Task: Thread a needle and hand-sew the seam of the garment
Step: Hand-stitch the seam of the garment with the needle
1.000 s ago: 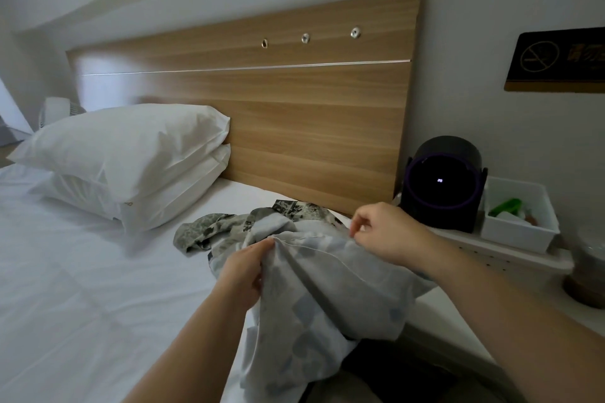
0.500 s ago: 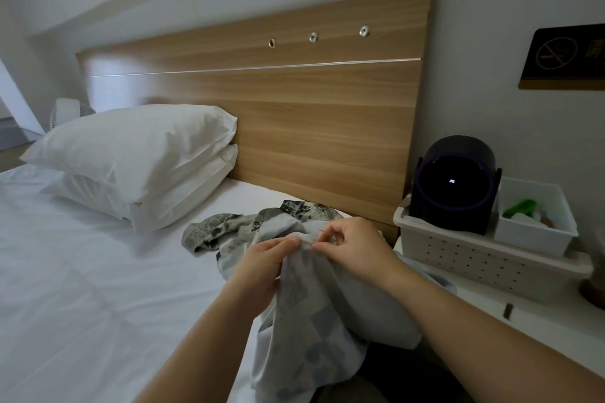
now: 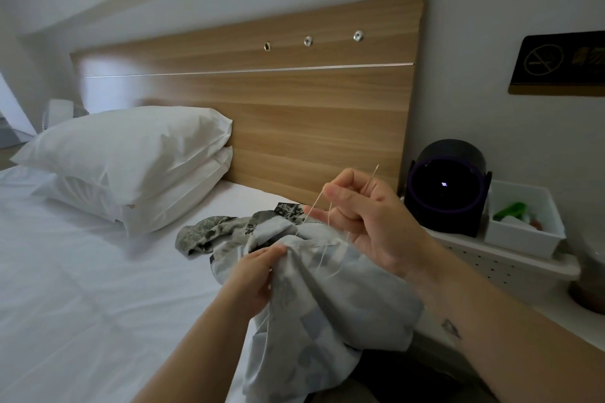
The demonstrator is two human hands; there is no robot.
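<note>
While my left hand (image 3: 252, 275) is pinching the crumpled, patterned garment (image 3: 320, 304), my right hand (image 3: 370, 216) just above is pinching a thin needle (image 3: 375, 171) trailing pale thread (image 3: 310, 212).

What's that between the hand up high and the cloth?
A thin pale thread, seen in the head view, runs from the right hand, which holds the needle, down to the garment.
</note>
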